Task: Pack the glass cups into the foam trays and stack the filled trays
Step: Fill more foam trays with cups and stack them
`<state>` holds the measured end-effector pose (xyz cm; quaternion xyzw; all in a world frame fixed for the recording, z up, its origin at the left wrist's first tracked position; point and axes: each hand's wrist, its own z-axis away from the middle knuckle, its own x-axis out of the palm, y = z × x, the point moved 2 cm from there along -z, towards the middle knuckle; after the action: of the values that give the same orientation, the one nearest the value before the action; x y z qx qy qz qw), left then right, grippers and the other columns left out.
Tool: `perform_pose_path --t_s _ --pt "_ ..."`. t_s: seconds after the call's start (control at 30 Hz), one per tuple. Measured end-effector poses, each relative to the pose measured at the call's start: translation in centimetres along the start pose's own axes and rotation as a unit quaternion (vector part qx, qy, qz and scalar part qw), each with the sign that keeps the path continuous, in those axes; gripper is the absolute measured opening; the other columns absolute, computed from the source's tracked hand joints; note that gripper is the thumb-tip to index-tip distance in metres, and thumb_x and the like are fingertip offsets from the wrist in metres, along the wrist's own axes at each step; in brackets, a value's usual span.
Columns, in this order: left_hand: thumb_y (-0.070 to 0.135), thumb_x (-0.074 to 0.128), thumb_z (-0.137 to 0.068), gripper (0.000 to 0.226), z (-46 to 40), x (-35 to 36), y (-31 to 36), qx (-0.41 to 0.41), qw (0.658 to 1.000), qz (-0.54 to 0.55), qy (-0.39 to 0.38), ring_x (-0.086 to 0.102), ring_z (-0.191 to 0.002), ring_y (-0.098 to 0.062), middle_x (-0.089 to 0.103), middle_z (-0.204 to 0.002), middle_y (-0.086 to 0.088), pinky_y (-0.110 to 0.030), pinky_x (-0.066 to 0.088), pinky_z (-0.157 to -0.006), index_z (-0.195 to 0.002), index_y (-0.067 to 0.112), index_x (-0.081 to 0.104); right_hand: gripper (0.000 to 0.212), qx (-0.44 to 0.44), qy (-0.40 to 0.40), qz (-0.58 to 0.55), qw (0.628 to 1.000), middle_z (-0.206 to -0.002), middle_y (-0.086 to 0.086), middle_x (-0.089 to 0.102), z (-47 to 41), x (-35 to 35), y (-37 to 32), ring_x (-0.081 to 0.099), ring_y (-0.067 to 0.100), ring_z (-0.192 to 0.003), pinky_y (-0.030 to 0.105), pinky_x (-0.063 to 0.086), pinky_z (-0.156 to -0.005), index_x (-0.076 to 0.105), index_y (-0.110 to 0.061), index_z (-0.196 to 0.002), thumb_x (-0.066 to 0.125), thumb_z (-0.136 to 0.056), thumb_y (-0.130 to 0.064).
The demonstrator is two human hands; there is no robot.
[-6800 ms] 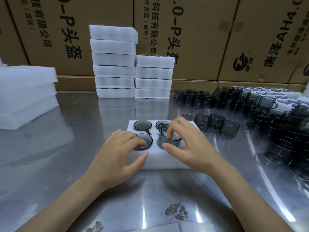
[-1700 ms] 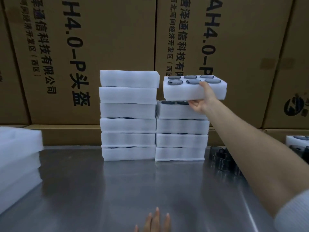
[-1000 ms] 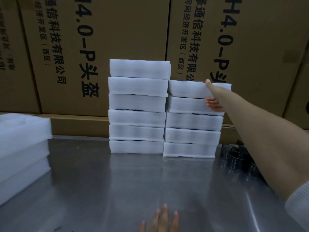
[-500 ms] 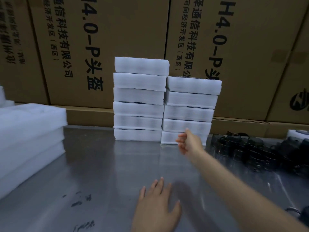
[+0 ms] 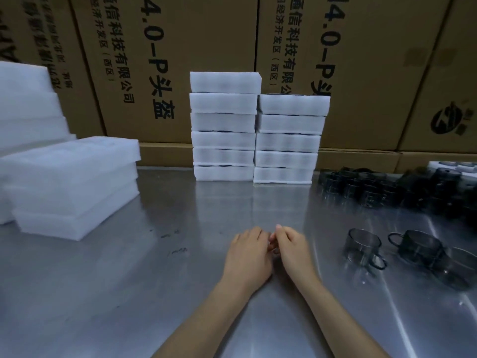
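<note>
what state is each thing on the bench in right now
left hand: empty, fingers loosely curled, resting on the steel table
right hand: empty, fingertips meeting the left hand's
left stack of white foam trays: six high
right stack of white foam trays: five high
pile of empty white foam trays: unfilled, at left
loose smoky glass cups: upright, unpacked

steel table [image 5: 129,293], printed cardboard boxes [image 5: 196,47]
</note>
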<state>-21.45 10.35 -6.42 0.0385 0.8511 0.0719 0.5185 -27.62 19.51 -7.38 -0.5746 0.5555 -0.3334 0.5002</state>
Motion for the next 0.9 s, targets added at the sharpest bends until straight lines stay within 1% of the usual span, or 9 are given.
perform_pose_path --t_s 0.1,0.17,0.27,0.33,0.43,0.5,0.67,0.77,0.9 --pt "0.03 0.051 -0.073 0.032 2.0 -3.1 -2.1 0.116 0.99 -0.08 0.024 0.062 -0.094 -0.027 0.064 -0.104 -0.005 -0.04 0.045 -0.091 -0.099 0.016 0.065 0.042 -0.02 -0.028 0.036 0.999 -0.049 -0.006 0.059 2.3 -0.8 -0.1 0.055 0.01 -0.053 0.034 0.045 -0.063 0.058 -0.02 -0.057 0.048 -0.097 -0.014" --pt "0.024 0.065 -0.064 0.04 1.8 -6.5 -6.0 0.119 0.978 -0.155 0.069 0.064 -0.098 -0.03 0.066 -0.11 -0.012 -0.046 0.047 -0.089 -0.101 0.009 0.068 0.042 -0.027 -0.045 0.057 0.997 -0.051 -0.004 0.06 3.6 -1.2 -0.3 0.058 0.014 -0.056 0.038 0.048 -0.065 0.059 -0.02 -0.056 0.049 -0.097 -0.015" --pt "0.015 0.056 -0.075 0.042 0.5 -13.3 -13.2 -0.059 0.972 -0.15 0.169 0.057 -0.103 -0.04 0.059 -0.119 -0.022 -0.048 0.044 -0.086 -0.113 -0.001 0.062 0.042 -0.039 -0.054 0.085 0.994 -0.053 -0.003 0.062 4.7 -1.7 -0.9 0.061 0.014 -0.058 0.035 0.048 -0.067 0.059 -0.021 -0.056 0.049 -0.096 -0.018" --pt "0.02 0.06 -0.081 0.05 0.2 -16.9 -18.1 -0.204 0.943 -0.187 0.184 0.048 -0.116 -0.04 0.051 -0.129 -0.022 -0.05 0.039 -0.095 -0.126 0.0 0.051 0.041 -0.046 -0.053 0.104 0.992 -0.055 -0.003 0.062 5.1 -1.9 -1.5 0.062 0.015 -0.061 0.034 0.047 -0.068 0.059 -0.021 -0.057 0.049 -0.097 -0.018" --pt "0.034 0.063 -0.086 0.077 1.5 -19.6 -23.8 -0.388 0.897 -0.204 0.064 0.021 -0.137 -0.037 0.023 -0.15 -0.019 -0.05 0.02 -0.109 -0.145 0.003 0.023 0.038 -0.05 -0.068 0.138 0.987 -0.058 -0.004 0.065 5.5 -2.0 -1.9 0.064 0.014 -0.064 0.031 0.046 -0.07 0.06 -0.022 -0.06 0.048 -0.097 -0.02" --pt "0.036 0.062 -0.088 0.082 2.4 -20.1 -25.6 -0.441 0.879 -0.182 0.014 0.024 -0.134 -0.039 0.019 -0.15 -0.019 -0.05 0.024 -0.107 -0.147 0.004 0.013 0.038 -0.047 -0.074 0.16 0.983 -0.058 -0.006 0.065 5.7 -2.1 -2.0 0.063 0.011 -0.065 0.028 0.045 -0.07 0.06 -0.024 -0.061 0.048 -0.097 -0.022" --pt "0.025 0.051 -0.096 0.041 2.6 -21.2 -25.0 -0.373 0.901 -0.218 0.039 0.04 -0.113 -0.042 0.032 -0.132 -0.02 -0.051 0.041 -0.088 -0.127 0.0 0.045 0.038 -0.038 -0.079 0.185 0.979 -0.058 -0.007 0.065 5.7 -2.0 -2.3 0.061 0.007 -0.064 0.023 0.042 -0.066 0.06 -0.024 -0.062 0.048 -0.097 -0.024" --pt "0.022 0.051 -0.095 0.036 2.3 -22.3 -23.0 -0.304 0.926 -0.201 0.099 0.045 -0.109 -0.043 0.039 -0.131 -0.02 -0.051 0.044 -0.082 -0.125 0.001 0.053 0.037 -0.037 -0.082 0.156 0.984 -0.058 -0.005 0.065 5.7 -2.1 -2.4 0.06 0.003 -0.058 0.017 0.04 -0.061 0.062 -0.021 -0.062 0.048 -0.097 -0.022" --pt "0.025 0.055 -0.093 0.032 2.5 -22.7 -18.0 -0.17 0.953 -0.153 0.198 0.051 -0.102 -0.041 0.047 -0.125 -0.018 -0.048 0.046 -0.075 -0.117 0.004 0.06 0.037 -0.039 -0.017 0.098 0.994 -0.059 -0.003 0.064 5.8 -2.9 -2.4 0.059 0.011 -0.061 0.025 0.042 -0.063 0.062 -0.022 -0.063 0.048 -0.097 -0.018"
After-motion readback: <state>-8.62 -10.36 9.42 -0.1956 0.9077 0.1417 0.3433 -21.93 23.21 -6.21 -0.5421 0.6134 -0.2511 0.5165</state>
